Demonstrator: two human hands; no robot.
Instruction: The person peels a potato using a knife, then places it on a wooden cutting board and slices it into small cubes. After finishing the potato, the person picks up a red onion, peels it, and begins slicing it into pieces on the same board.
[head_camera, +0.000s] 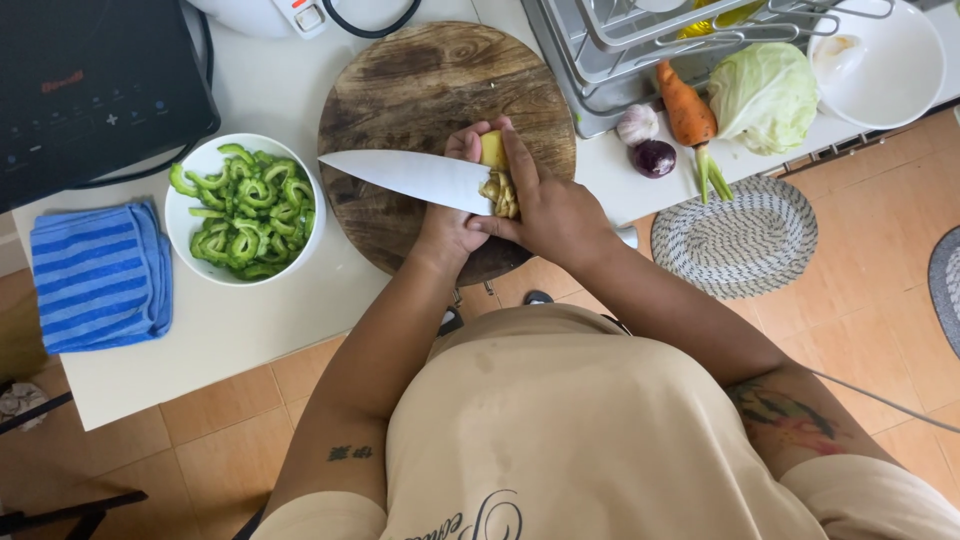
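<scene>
White bowl (310, 205) – green veg slices (245, 212); hands peel ginger (493, 150).

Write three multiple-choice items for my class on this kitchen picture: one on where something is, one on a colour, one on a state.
1. Where does the white bowl of green slices stand?
A. beside the round wooden board, toward the blue cloth
B. inside the dish rack
C. on the floor mat

2. What colour is the striped cloth?
A. red
B. blue
C. yellow

3. How is the knife at this moment?
A. lying alone on the board
B. standing in the rack
C. held, its blade against a small yellowish piece

Key: 1 A, the bowl sits on the white table between the wooden board and the cloth. 2 B, its stripes are light and dark blue. 3 C, the left hand and the right hand meet at the handle end, around the yellowish piece.
</scene>
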